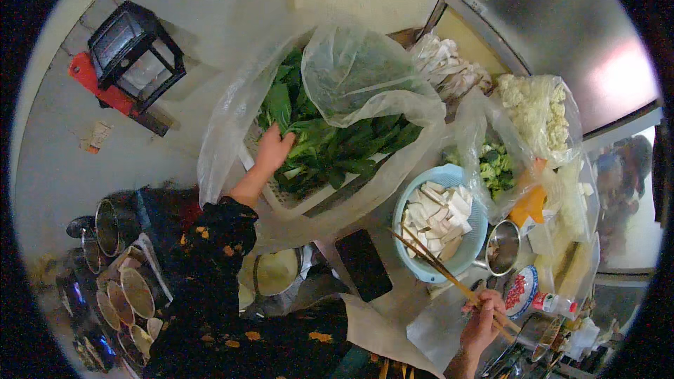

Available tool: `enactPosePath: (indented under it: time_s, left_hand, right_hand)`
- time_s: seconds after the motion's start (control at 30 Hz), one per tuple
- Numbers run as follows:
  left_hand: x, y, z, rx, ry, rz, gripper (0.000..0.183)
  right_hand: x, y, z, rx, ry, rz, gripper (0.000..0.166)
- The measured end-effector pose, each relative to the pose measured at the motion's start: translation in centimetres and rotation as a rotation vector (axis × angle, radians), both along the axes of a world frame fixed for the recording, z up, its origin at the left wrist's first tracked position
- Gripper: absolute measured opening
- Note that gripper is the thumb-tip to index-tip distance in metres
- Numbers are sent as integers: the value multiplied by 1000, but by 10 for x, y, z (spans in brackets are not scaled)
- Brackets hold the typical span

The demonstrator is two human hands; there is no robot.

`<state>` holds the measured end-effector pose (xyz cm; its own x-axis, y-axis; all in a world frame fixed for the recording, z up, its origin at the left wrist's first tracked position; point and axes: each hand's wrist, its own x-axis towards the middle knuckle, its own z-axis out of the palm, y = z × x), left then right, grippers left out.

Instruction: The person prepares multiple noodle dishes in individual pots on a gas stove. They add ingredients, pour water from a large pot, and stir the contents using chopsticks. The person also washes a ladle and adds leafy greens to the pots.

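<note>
My left hand (275, 148) grips the stems of leafy greens (342, 142) lying in a white plastic basket (300, 208) lined with a clear plastic bag (358, 71). In my right hand (483, 321) is a pair of long wooden chopsticks (447, 276), their tips crossing the near-left rim of a light blue colander (458, 176). Pale, sliced pieces (439, 216) fill the colander. Whether the tips touch the pieces, I cannot tell. A black smartphone (364, 265) lies left of the colander.
Bagged broccoli (496, 168) and bagged cauliflower (555, 116) lie at the right, near a metal ladle (503, 247), a plate of red chopped food (518, 291) and a small bottle (554, 304). Several containers (138, 292) stand lower left. A black lantern-like object (137, 58) is upper left.
</note>
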<state>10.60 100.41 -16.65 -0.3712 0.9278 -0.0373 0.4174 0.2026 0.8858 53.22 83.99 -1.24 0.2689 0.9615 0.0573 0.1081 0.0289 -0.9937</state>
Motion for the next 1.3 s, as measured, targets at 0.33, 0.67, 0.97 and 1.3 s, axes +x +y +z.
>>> enactPosePath:
  time_s: [0.33,0.67,0.97,1.3]
  left_hand:
    - [8,25,-28,-321,437,-87,48]
    - [-17,-20,5,308,-896,634,15]
    - [-36,53,-104,86,382,247,31]
    - [-24,47,-26,130,-113,414,34]
  right_hand:
    - [0,15,16,68,-8,73,17]
    - [0,6,2,93,35,17,16]
    - [5,0,4,124,-60,7,16]
    - [1,4,6,70,-16,-68,18]
